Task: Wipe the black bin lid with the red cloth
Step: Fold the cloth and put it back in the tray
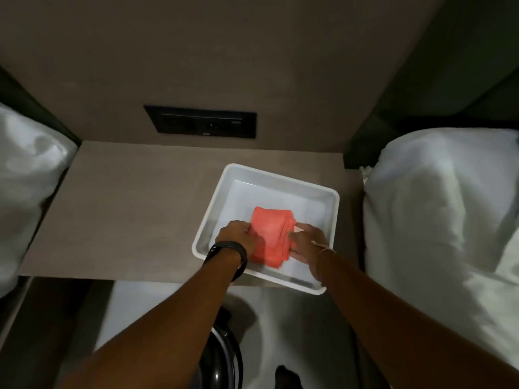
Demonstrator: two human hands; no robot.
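Note:
A folded red cloth (271,235) lies inside a white plastic tray (280,175) on a brown bedside shelf. My left hand (237,234) grips the cloth's left edge, and a black band sits on that wrist. My right hand (307,242) holds the cloth's right edge, fingers pressed onto it. Down on the floor between my forearms, the shiny black bin lid (217,357) shows in part, the rest hidden by my left arm.
The brown shelf (126,214) runs between two beds with white bedding, one at the left (25,186) and one at the right (438,209). A black socket panel (200,122) is set in the wall behind. A dark shoe tip (286,376) shows on the pale floor.

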